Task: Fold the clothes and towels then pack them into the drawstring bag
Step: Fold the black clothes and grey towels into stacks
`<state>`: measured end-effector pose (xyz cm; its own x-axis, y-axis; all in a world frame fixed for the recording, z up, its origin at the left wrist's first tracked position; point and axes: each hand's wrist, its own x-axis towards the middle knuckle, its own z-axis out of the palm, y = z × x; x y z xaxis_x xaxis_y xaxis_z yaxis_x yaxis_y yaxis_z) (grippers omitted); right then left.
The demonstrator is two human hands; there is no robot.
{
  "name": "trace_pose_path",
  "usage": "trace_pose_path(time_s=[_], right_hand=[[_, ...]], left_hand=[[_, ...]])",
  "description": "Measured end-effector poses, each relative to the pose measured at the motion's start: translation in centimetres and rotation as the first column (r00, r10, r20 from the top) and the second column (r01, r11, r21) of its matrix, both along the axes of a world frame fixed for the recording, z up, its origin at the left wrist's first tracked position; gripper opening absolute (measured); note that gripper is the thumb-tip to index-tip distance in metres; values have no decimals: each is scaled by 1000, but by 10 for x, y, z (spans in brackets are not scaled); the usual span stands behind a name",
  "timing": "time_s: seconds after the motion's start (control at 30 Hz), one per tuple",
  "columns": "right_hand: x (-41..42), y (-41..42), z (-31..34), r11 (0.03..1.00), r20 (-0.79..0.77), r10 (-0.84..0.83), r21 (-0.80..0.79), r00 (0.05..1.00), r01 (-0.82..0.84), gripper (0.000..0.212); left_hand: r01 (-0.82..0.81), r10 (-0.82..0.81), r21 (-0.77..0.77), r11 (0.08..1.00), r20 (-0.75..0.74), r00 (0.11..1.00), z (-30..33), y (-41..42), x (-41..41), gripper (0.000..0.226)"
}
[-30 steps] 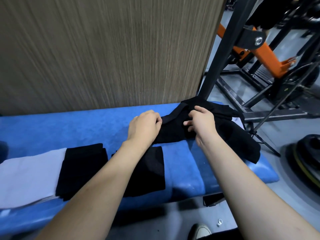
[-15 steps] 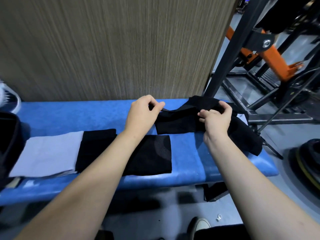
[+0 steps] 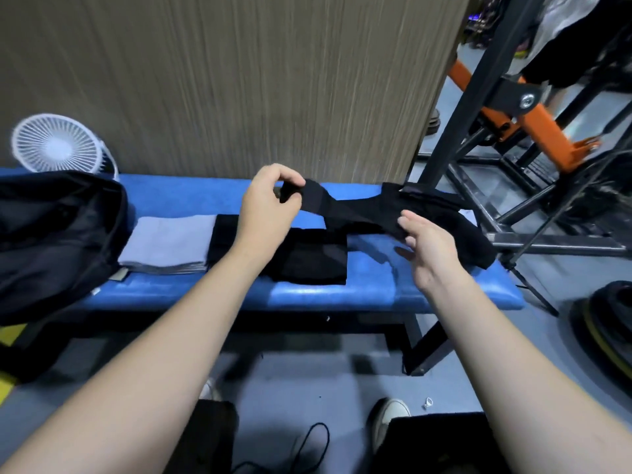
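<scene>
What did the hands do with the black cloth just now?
The left hand lifted one end of the unfolded black garment off the blue padded bench, still pinching it. The right hand let go and opened. The folded grey towel and folded black cloth stayed put.

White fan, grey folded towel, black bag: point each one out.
white fan (image 3: 56, 143), head view, middle of its round grille.
grey folded towel (image 3: 169, 239), head view, flat top face.
black bag (image 3: 51, 234), head view, its upper fabric side.

black garment lifted, unfolded | folded towel flat (grey) | bag left
</scene>
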<state>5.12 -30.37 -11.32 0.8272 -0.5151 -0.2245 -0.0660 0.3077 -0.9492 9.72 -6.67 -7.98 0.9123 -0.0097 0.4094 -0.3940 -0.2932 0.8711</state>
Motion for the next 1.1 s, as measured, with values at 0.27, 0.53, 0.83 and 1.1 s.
trace_pose_path(time_s=[0.27, 0.53, 0.83, 1.1], right_hand=[[-10, -3, -1, 992, -122, 116, -37, 986, -121, 49], [-6, -8, -12, 858, -440, 348, -207, 828, -470, 19], [-2, 13, -2, 835, -219, 275, -428, 936, -346, 28], [-2, 54, -3, 757, -192, 501, -376, 844, -535, 21]], left_hand=[[59, -23, 127, 990, -267, 963, -23, 37, -14, 40], [132, -46, 171, 976, -435, 899, -35, 41, -2, 26], [144, -56, 158, 977, -460, 886, -39, 41, 4, 22], [149, -82, 115, 982, -451, 889, -40, 45, 1, 23]])
